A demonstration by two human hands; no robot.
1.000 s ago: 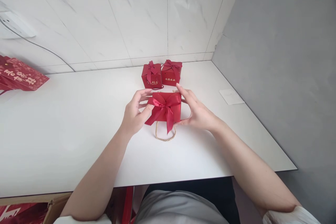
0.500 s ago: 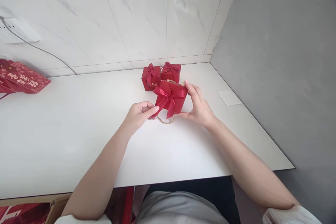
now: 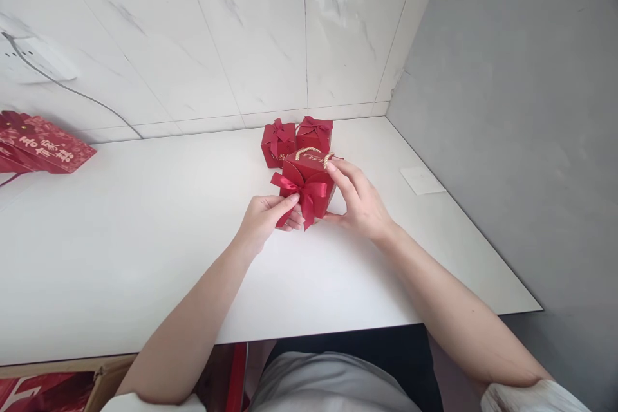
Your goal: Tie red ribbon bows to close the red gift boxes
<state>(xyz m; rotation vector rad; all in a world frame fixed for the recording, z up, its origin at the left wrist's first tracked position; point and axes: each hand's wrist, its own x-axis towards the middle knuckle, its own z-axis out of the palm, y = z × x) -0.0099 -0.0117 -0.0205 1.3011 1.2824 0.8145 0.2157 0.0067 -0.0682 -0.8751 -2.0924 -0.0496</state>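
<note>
Held box: a red gift box (image 3: pixel 309 181) is standing upright on the white table (image 3: pixel 145 238), near its far middle, with a gold cord handle (image 3: pixel 313 153) arching over its top.
Bow: a red ribbon bow (image 3: pixel 303 193) is sitting on the side of the box facing the camera, its tails hanging down toward the table.
Left hand: the left hand (image 3: pixel 267 221) is curling in from the near left, its fingertips (image 3: pixel 291 199) pinching the lower left tail of the bow.
Right hand: the right hand (image 3: pixel 360 203) is gripping the right side of the box, fingers spread, the index tip touching the top edge next to the cord handle.
Boxes behind: two more red boxes (image 3: pixel 279 140) (image 3: pixel 315 132) with bows are standing side by side just beyond the held box, close to the tiled wall (image 3: pixel 232 32).
Left edge: a flat red package with gold lettering (image 3: pixel 41 148) is lying well apart at the far left of the table, under a thin cable (image 3: pixel 82 98) running along the wall.
Right side: a small white sheet (image 3: pixel 421 179) is lying flat near the grey wall (image 3: pixel 521 109).
</note>
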